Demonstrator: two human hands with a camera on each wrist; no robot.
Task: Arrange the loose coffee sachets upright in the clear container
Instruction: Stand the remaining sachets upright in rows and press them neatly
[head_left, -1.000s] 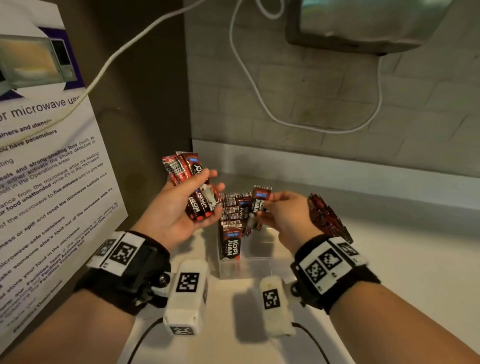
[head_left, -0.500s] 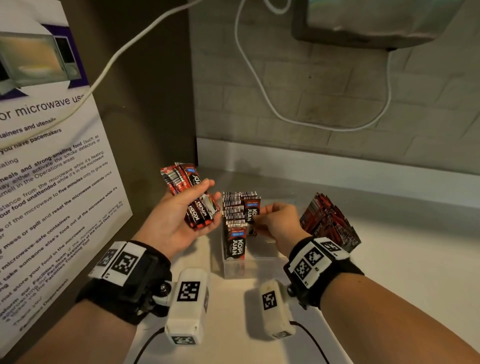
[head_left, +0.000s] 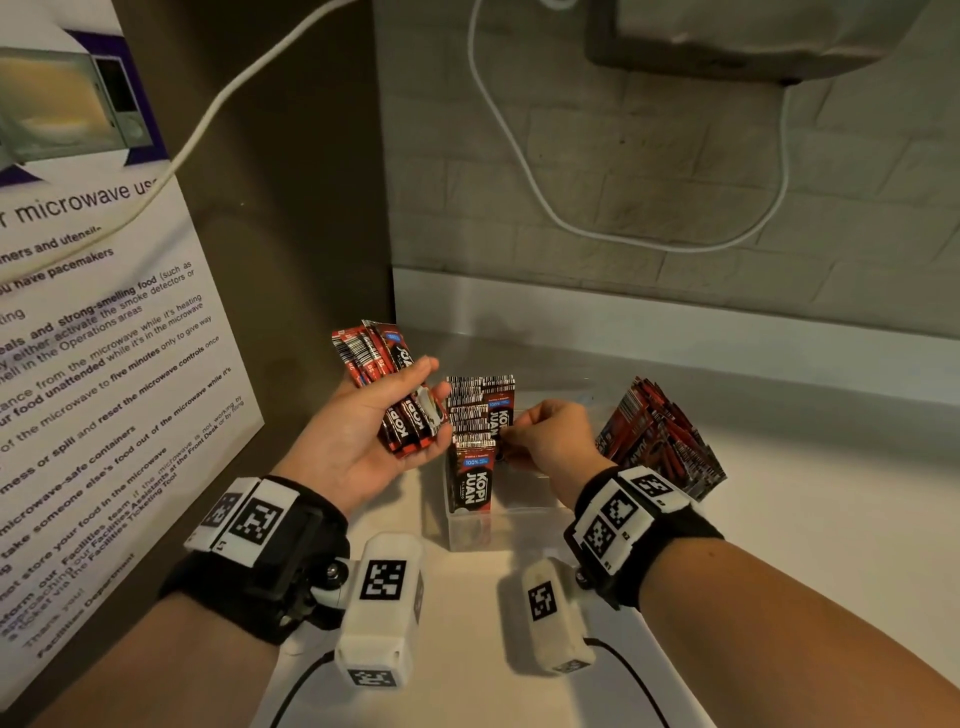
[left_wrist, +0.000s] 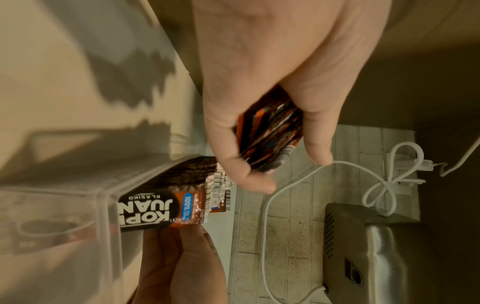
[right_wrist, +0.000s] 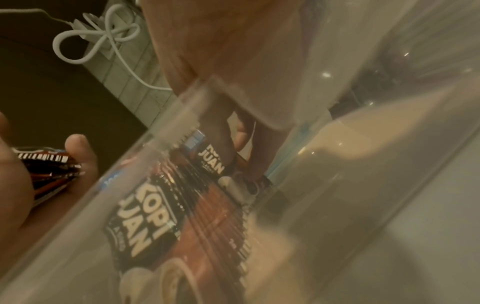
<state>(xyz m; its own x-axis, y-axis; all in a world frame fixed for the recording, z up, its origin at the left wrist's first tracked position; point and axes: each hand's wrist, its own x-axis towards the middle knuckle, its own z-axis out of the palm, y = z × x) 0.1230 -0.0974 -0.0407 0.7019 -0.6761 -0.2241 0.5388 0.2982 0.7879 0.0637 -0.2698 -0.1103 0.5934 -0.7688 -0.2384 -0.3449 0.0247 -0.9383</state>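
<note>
Head view: the left hand (head_left: 358, 447), palm up, holds a fanned bundle of red-and-black foil coffee sachets (head_left: 395, 389), fingers curled round it. The right hand (head_left: 550, 441) reaches into the clear plastic rectangular container (head_left: 519, 525), its grip pinching a single red-and-black sachet (head_left: 503, 423) that stands just beside the upright row of sachets (head_left: 470, 457) along the container's left side. A loose heap of the same sachets (head_left: 660, 441) lies on the pale tabletop (head_left: 779, 545) to the right, near the container.

Left wrist view: the left hand's fingers (left_wrist: 241, 164) and thumb clamp the bundle edge-on. Below, the packed row (left_wrist: 182, 195) stands in the container, with fingers of the other hand touching its front sachet.

Right wrist view: blurred through the container wall (right_wrist: 182, 115); the fingertips (right_wrist: 241, 131) close narrowly on the single sachet; the exact contact cannot be made out.

Risk assessment: the row appears unsupported on its open side, so releasing the sachet without pressing it against its neighbours could let it lean or topple. The fanned bundle may shed sachets if the left grip slackens.
</note>
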